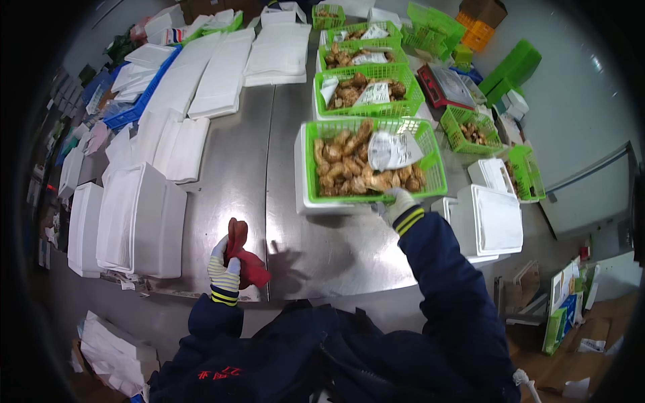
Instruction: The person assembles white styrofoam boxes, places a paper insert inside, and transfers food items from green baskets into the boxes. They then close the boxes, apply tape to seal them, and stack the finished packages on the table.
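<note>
My left hand (225, 267), in a striped knit glove, grips a red cloth (247, 259) above the steel table (302, 257). My right hand (399, 205), gloved too, has its fingers over the front rim of a green plastic basket (441, 169). Brown-capped mushrooms with thick pale stems (347, 161) fill the basket. On top of them lies a white paper slip (393, 150) bearing writing. Beneath and behind the basket's left side shows a white foam box (301, 186). The underside of my right hand is partly hidden.
Similar mushroom baskets (370, 93) line up behind. White foam boxes (158, 226) stand at left, beside stacked white sheets (181, 146) and a blue crate (121, 118). On the right are a red scale (446, 85), a smaller green basket (471, 133) and a lined foam box (496, 221).
</note>
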{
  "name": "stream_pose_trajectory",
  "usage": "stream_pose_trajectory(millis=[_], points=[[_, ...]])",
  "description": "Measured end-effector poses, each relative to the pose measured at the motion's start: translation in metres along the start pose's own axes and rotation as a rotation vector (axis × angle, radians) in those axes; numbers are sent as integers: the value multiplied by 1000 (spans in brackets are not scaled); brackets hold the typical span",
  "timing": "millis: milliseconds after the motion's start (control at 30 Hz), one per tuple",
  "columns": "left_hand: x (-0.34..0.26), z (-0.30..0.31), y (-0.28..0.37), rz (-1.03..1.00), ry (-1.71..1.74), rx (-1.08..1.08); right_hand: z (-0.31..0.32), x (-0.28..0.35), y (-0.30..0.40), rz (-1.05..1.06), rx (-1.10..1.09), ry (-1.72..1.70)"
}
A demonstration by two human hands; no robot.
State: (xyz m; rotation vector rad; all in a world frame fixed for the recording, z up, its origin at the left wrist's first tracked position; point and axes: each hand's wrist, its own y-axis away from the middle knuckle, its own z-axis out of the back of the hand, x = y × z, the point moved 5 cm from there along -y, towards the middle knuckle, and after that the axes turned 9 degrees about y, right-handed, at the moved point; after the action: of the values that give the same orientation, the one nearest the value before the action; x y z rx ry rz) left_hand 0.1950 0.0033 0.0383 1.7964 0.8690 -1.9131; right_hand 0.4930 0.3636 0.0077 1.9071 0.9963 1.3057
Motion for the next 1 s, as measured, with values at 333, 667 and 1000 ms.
stream_pose_trajectory(millis=[333,667,1000], points=[[19,-41,-24,222,58,-27,-48,-25,16,-77,282,-2],[-19,-105,-132,107,58,6,-66,-46,5,-194,357,85],[96,-147,-143,476,125,129,-72,-38,-13,-305,533,-53]])
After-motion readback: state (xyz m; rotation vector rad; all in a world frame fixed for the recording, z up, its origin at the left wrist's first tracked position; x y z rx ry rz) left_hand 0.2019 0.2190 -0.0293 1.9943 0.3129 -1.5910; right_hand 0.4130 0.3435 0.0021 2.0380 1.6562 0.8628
